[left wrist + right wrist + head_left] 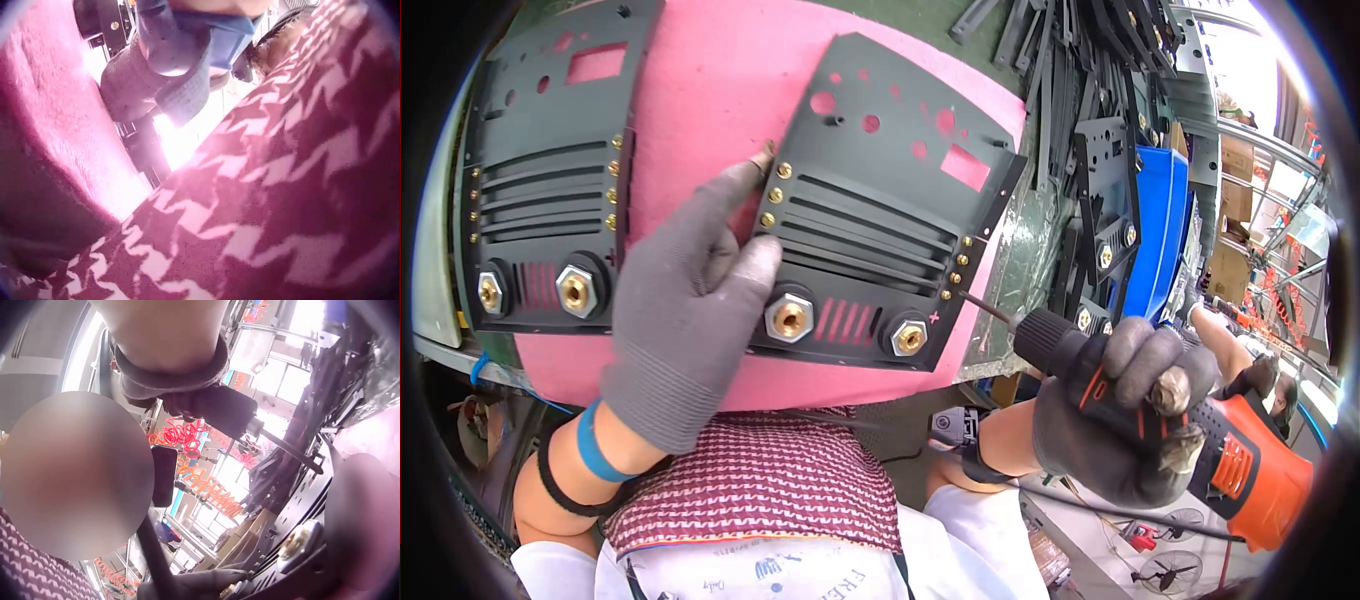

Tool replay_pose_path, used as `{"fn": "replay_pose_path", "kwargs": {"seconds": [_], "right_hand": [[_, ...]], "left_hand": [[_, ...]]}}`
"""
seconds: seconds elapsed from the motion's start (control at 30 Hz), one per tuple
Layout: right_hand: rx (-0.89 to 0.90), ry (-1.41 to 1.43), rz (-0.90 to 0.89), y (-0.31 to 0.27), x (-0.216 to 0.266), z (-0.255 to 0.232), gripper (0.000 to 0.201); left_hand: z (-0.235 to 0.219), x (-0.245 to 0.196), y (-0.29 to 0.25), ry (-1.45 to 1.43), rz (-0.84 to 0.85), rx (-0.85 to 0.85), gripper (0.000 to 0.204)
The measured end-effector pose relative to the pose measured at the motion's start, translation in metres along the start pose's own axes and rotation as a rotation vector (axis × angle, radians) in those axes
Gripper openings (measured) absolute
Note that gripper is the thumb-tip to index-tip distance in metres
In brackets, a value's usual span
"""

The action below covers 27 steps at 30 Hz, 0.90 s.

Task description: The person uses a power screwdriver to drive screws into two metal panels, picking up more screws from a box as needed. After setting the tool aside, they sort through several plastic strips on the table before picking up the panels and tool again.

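Observation:
In the head view, a dark grey metal panel with slots, holes and brass screws lies tilted on a pink mat. My gloved left hand rests against its left edge, index finger stretched along the side and thumb near the lower brass screws. My gloved right hand grips an orange and black power screwdriver. Its thin bit points at the brass screws on the panel's right edge. Two brass sockets with hex nuts sit along the panel's near end.
A second similar panel lies at the left on the mat. Stacked dark metal parts and a blue bin stand to the right. A black cable runs below the right hand, with fans on the floor.

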State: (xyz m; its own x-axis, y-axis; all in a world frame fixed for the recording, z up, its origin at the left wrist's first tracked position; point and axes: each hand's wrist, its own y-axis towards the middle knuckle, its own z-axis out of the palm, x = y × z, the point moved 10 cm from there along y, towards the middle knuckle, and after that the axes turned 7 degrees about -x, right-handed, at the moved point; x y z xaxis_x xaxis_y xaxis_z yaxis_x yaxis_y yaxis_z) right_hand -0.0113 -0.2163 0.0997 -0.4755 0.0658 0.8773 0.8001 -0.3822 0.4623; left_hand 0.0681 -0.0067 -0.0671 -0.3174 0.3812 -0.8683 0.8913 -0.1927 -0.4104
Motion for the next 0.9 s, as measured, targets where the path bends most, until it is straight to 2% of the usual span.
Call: {"fn": "replay_pose_path", "kwargs": {"seconds": [0.17,0.3,0.37,0.47,0.6,0.67,0.73,0.87,0.9], "right_hand": [[-0.127,0.022,0.025,-0.002,-0.005,-0.017,0.040],[-0.193,0.076,0.051,-0.002,-0.011,-0.026,0.035],[-0.197,0.073,0.035,-0.002,-0.010,-0.027,0.034],[-0.312,0.012,0.065,-0.006,-0.012,-0.037,0.031],[-0.088,0.053,0.154,0.001,-0.018,-0.029,0.032],[0.031,0.079,0.200,0.004,-0.023,-0.025,0.032],[0.148,0.109,0.249,0.003,-0.029,-0.016,0.033],[0.150,0.099,0.230,0.000,-0.030,-0.017,0.038],[0.180,0.106,0.125,-0.002,-0.026,-0.020,0.041]], "left_hand": [[-0.004,0.000,-0.002,0.008,0.040,-0.084,0.044],[-0.004,-0.003,-0.002,0.036,0.062,-0.086,0.044],[-0.002,-0.001,-0.003,-0.027,0.004,-0.066,0.043],[-0.003,-0.003,-0.003,0.015,0.020,-0.067,0.043],[-0.002,0.000,-0.002,0.025,-0.017,-0.063,0.043],[-0.003,-0.004,-0.002,0.062,0.044,-0.079,0.043],[-0.003,-0.004,-0.002,0.063,0.022,-0.072,0.043],[-0.001,-0.003,-0.001,0.060,0.002,-0.052,0.044],[-0.002,-0.004,0.000,0.061,0.002,-0.050,0.044]]}}
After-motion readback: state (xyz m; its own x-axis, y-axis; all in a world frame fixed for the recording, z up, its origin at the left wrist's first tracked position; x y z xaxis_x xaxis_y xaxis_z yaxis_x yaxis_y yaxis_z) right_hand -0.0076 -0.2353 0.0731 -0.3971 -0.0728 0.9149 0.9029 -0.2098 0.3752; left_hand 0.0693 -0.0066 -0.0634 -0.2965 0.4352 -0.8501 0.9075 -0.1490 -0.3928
